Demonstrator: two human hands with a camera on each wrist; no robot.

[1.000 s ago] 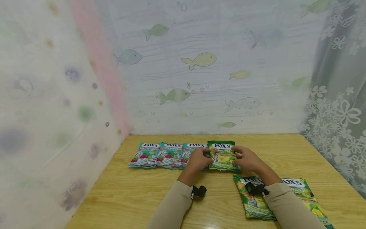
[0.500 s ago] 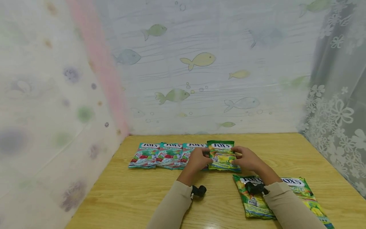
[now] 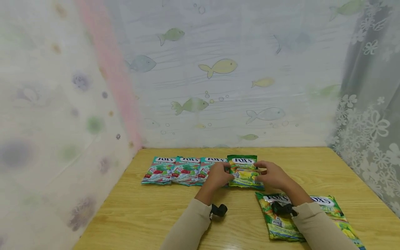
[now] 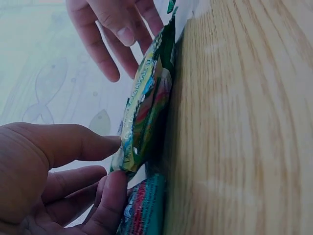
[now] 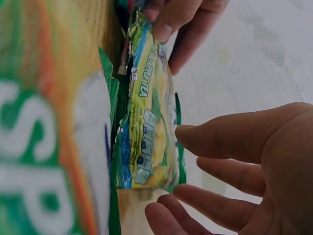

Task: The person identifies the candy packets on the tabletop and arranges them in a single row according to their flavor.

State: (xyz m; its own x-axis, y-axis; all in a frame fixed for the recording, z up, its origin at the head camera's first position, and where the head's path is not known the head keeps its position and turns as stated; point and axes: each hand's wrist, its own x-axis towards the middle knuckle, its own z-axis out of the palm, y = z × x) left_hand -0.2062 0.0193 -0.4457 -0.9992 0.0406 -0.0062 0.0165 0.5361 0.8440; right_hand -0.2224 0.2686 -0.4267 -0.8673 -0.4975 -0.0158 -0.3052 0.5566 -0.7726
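Note:
A green-yellow Fox's Spring Tea candy bag [image 3: 243, 173] lies at the right end of a row on the table. My left hand [image 3: 216, 176] pinches its left edge between thumb and fingers; in the left wrist view the thumb [image 4: 105, 147] lies over that edge. My right hand [image 3: 272, 175] is at the bag's right edge, its fingers loosely extended. In the right wrist view its thumb [image 5: 205, 134] is close over the edge; whether it touches cannot be told. Left of this bag, teal Mint Blossom candy bags [image 3: 186, 171] overlap, the nearest partly hidden by my left hand.
More Spring Tea bags [image 3: 281, 222] lie at the front right, partly covered by my right forearm and its wrist camera [image 3: 282, 209]. The wooden table [image 3: 150, 215] ends at a back wall covering [image 3: 193, 132] printed with fish. A floral curtain hangs at right.
The right hand's fingers and thumb have eased very slightly away from the bag's right edge. The left hand and the bags have not visibly moved; the head view has shifted a little.

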